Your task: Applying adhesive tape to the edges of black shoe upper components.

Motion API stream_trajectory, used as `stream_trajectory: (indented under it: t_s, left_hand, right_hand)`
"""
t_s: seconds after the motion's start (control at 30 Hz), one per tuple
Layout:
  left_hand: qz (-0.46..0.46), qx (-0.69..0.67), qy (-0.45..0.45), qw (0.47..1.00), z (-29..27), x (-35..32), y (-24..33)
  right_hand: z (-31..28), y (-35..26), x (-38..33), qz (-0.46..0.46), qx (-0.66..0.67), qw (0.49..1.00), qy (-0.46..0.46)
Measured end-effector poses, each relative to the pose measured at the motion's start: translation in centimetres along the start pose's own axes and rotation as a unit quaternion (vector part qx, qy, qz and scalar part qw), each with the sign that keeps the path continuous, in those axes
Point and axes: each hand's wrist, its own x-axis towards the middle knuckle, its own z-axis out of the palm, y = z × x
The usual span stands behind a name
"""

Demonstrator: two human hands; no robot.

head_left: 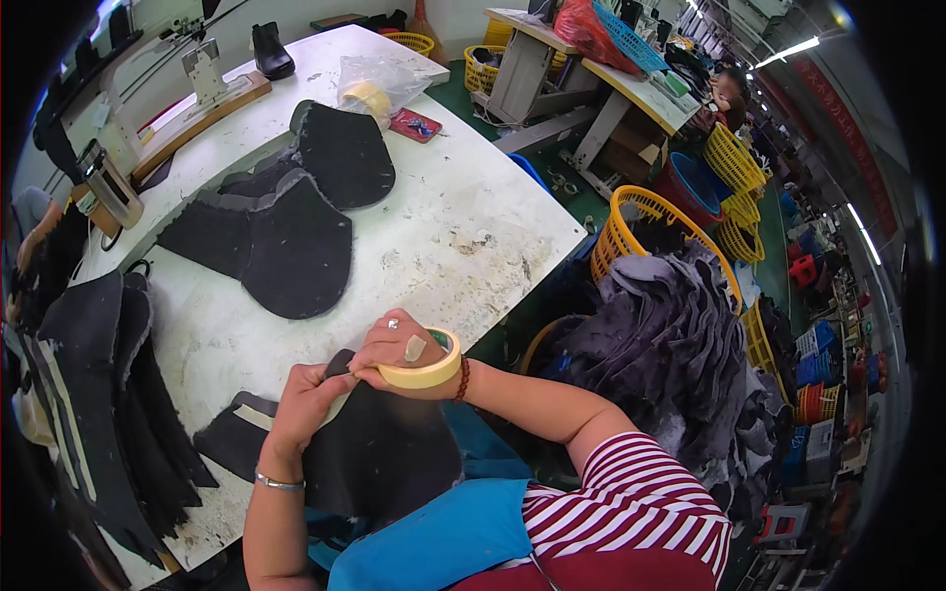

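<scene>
A roll of cream masking tape hangs around my right hand, whose fingers are closed in a pinch on the tape's end. My left hand is closed too, thumb and fingers gripping the upper edge of a black fabric piece right beside the right fingertips. This piece, fuzzy at its edges, drapes over the table's near edge toward my lap. A pale tape strip lies along its left part. What exactly is between the touching fingertips is hidden.
Stacked black fabric pieces lie farther up the white table. More, some taped, hang at the left. Beyond are a phone, a bagged tape roll, a steel flask and a black boot. At right, a yellow basket overflows with grey fleece pieces.
</scene>
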Motion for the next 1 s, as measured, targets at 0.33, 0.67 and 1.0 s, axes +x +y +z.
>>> stream_trajectory:
  t_s: [0.33, 0.67, 1.0]
  left_hand:
    - [0.058, 0.108, -0.007, 0.992, -1.3, -2.1, 1.0]
    - [0.053, -0.138, 0.099, 0.984, 0.8, -4.0, 1.8]
    - [0.159, 0.254, 0.239, 0.924, -4.2, -10.2, 8.3]
  right_hand:
    - [-0.7, -1.1, 2.0, 0.006, 0.066, 0.997, -0.029]
    - [0.3, -2.8, 3.4, -0.172, -0.041, 0.971, 0.163]
    - [-1.8, 0.0, 0.6, 0.034, 0.025, 0.985, 0.168]
